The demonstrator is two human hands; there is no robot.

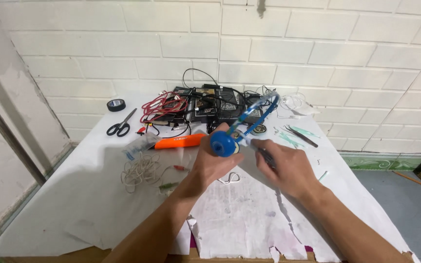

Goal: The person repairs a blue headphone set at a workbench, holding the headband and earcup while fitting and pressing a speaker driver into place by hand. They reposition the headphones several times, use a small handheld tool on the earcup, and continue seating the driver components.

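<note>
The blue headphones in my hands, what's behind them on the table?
Behind the blue headphones lie black electronic boxes, red wires and an orange tool. The earcup and left hand cover whatever sits directly behind them.

I see a table (74, 204) under white paper | scissors (121, 125), black tape roll (116, 104), red wires (164, 106), orange tool (179, 141), white cord coil (140, 171), tweezers (300, 136)

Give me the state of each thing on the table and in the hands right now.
Blue headphones: lifted off the table, held at one earcup.
Left hand: closed around the blue earcup.
Right hand: gripping a thin dark tool next to the earcup.
Scissors: lying flat, blades shut.
Black tape roll: lying flat.
Red wires: tangled in a heap.
White cord: loosely coiled.
Orange tool: lying on its side.
</note>
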